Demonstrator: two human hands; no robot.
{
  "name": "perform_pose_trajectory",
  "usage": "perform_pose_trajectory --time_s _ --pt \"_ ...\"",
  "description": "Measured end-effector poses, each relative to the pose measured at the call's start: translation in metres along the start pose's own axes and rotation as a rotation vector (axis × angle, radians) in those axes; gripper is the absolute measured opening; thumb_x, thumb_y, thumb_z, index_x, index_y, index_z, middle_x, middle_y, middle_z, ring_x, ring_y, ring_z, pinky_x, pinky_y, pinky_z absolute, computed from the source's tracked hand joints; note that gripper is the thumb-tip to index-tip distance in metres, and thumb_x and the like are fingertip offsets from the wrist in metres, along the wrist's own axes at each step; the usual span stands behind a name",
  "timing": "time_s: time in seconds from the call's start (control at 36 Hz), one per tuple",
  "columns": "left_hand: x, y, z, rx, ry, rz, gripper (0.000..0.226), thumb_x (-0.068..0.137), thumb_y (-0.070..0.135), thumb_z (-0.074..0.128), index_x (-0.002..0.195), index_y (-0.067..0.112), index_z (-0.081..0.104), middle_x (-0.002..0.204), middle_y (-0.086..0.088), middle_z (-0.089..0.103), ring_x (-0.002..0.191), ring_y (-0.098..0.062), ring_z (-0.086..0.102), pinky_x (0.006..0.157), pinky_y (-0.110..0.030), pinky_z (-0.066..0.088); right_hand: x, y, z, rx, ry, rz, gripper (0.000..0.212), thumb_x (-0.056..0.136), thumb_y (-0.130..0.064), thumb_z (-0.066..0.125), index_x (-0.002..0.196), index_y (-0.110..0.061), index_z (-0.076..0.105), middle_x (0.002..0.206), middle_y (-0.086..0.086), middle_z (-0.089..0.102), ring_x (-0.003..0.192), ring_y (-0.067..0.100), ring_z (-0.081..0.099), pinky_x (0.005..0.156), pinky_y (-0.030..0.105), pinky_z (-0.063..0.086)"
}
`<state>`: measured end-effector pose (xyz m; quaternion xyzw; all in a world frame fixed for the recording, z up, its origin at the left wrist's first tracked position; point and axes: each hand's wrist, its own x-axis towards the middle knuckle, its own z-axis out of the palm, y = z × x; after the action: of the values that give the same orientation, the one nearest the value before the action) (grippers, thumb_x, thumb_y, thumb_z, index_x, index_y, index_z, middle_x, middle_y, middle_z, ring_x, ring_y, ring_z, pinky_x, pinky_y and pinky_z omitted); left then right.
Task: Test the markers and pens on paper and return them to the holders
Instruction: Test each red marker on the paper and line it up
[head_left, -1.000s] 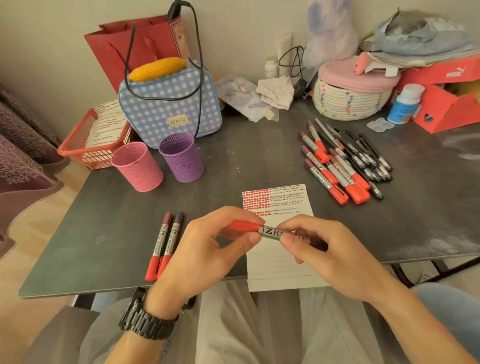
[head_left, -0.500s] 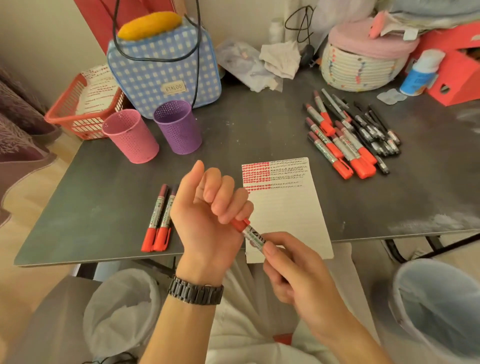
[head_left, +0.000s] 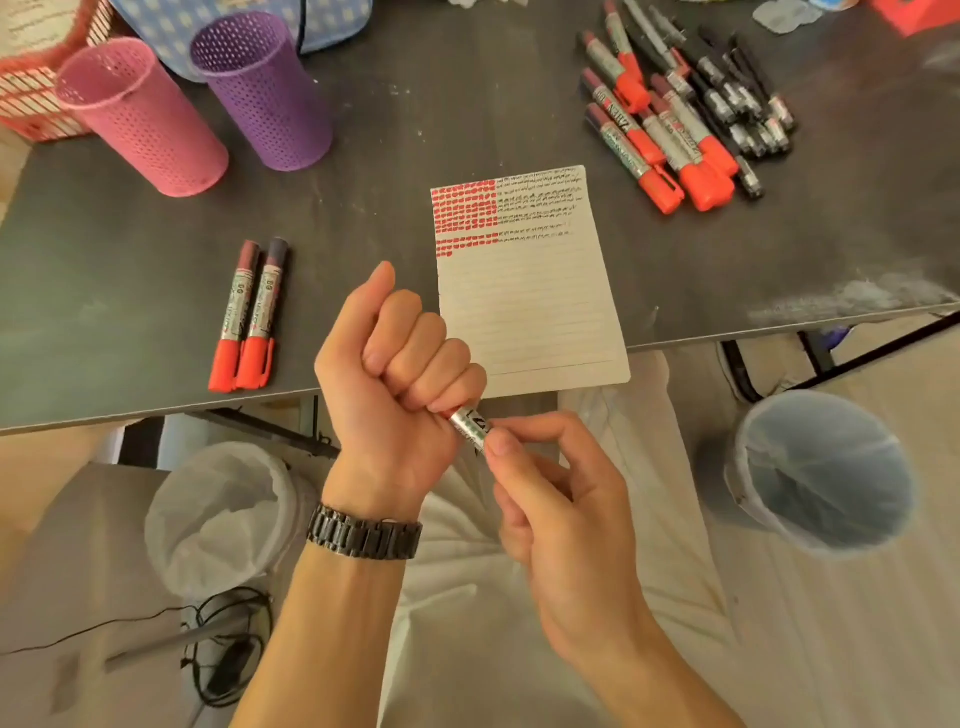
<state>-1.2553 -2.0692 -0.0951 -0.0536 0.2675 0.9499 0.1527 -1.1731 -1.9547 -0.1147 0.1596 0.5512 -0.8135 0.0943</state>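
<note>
Head view: we gripped one marker (head_left: 470, 427) in both fists, left hand (head_left: 395, 379) and right hand (head_left: 556, 499), off the table's (head_left: 363, 208) near edge.

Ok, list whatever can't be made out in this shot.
All in the head view:
1. marker: its cap end is hidden in the fist of the left hand and its tail is behind the fingers of the right hand; capped or not, cannot tell.
2. checked bag: cut off by the top edge.
3. red basket: cut off by the left edge.
4. black pens: overlapping and blurred, so the count is unclear.
</note>
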Motion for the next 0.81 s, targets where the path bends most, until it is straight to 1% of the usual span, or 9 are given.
perform_pose_trajectory --time_s 0.25,0.33,0.39,0.44,0.5,0.56,0.58,0.67,0.81 --pt "0.0 0.008 0.011 0.036 -0.098 -0.037 0.059 0.102 0.035 0.035 0.045 0.026 0.019 0.04 0.01 0.011 0.036 -0.009 0.006 0.036 -0.02 0.014 -0.004 -0.011 0.001 0.177 -0.035 0.16 0.021 0.081 -0.033 0.081 0.074 -0.021 0.065 0.051 -0.003 0.036 0.041 0.006 0.027 0.038 0.017 0.024" --pt "0.004 0.018 0.013 0.135 -0.085 -0.007 0.059 0.103 0.035 0.035 0.046 0.025 0.023 0.04 0.009 0.014 0.037 -0.009 0.009 0.037 -0.022 0.014 0.007 -0.015 0.002 0.115 -0.076 0.11 0.02 0.082 -0.034 0.076 0.073 -0.022 0.064 0.052 -0.001 0.038 0.041 0.007 0.027 0.039 0.018 0.023" --pt "0.006 0.025 0.012 0.254 -0.04 0.041 0.056 0.103 0.035 0.037 0.048 0.023 0.033 0.042 0.007 0.022 0.037 -0.009 0.019 0.04 -0.022 0.023 0.018 -0.021 0.001 -0.006 -0.12 0.027 0.016 0.083 -0.037 0.071 0.075 -0.025 0.066 0.052 0.001 0.044 0.04 0.008 0.028 0.039 0.017 0.025" --pt "0.004 0.032 0.01 0.483 0.014 0.098 0.049 0.102 0.036 0.041 0.058 0.017 0.053 0.052 0.0 0.047 0.046 -0.015 0.045 0.052 -0.025 0.041 0.029 -0.028 -0.003 -0.155 -0.167 -0.074 0.017 0.085 -0.044 0.07 0.082 -0.028 0.071 0.053 0.002 0.054 0.041 0.007 0.033 0.042 0.015 0.028" --pt "-0.002 0.038 0.003 0.833 0.053 0.143 0.04 0.101 0.034 0.044 0.08 0.01 0.069 0.08 -0.007 0.067 0.073 -0.021 0.065 0.071 -0.029 0.052 0.039 -0.037 -0.01 -0.279 -0.205 -0.17 0.027 0.084 -0.054 0.068 0.095 -0.03 0.074 0.058 0.004 0.061 0.045 0.006 0.04 0.047 0.013 0.032" --pt "-0.01 0.044 -0.007 1.123 0.082 0.168 0.035 0.103 0.032 0.044 0.098 0.014 0.074 0.094 0.001 0.073 0.088 -0.014 0.068 0.078 -0.024 0.054 0.048 -0.047 -0.017 -0.384 -0.236 -0.232 0.036 0.084 -0.06 0.063 0.104 -0.032 0.075 0.063 0.006 0.066 0.048 0.007 0.04 0.049 0.016 0.033" --pt "-0.014 0.048 -0.011 1.201 0.09 0.166 0.034 0.103 0.032 0.044 0.104 0.018 0.074 0.095 0.005 0.074 0.087 -0.01 0.068 0.075 -0.02 0.052 0.054 -0.053 -0.018 -0.449 -0.254 -0.258 0.035 0.088 -0.06 0.062 0.106 -0.033 0.075 0.066 0.005 0.069 0.049 0.007 0.039 0.049 0.018 0.033" --pt "-0.026 0.055 -0.024 1.238 0.075 0.149 0.028 0.105 0.025 0.048 0.113 0.02 0.074 0.098 0.005 0.076 0.08 -0.008 0.066 0.065 -0.018 0.048 0.067 -0.067 -0.018 -0.587 -0.3 -0.305 0.02 0.09 -0.05 0.064 0.099 -0.036 0.074 0.075 0.0 0.076 0.052 0.005 0.052 0.054 0.011 0.038" --pt "-0.043 0.062 -0.045 1.185 0.177 0.241 0.028 0.1 0.024 0.058 0.123 0.031 0.071 0.105 0.005 0.077 0.092 -0.013 0.07 0.069 -0.022 0.05 0.088 -0.069 0.002 -0.523 -0.258 -0.269 0.03 0.075 -0.041 0.077 0.097 -0.031 0.058 0.085 -0.002 0.079 0.061 0.006 0.063 0.06 0.014 0.05"
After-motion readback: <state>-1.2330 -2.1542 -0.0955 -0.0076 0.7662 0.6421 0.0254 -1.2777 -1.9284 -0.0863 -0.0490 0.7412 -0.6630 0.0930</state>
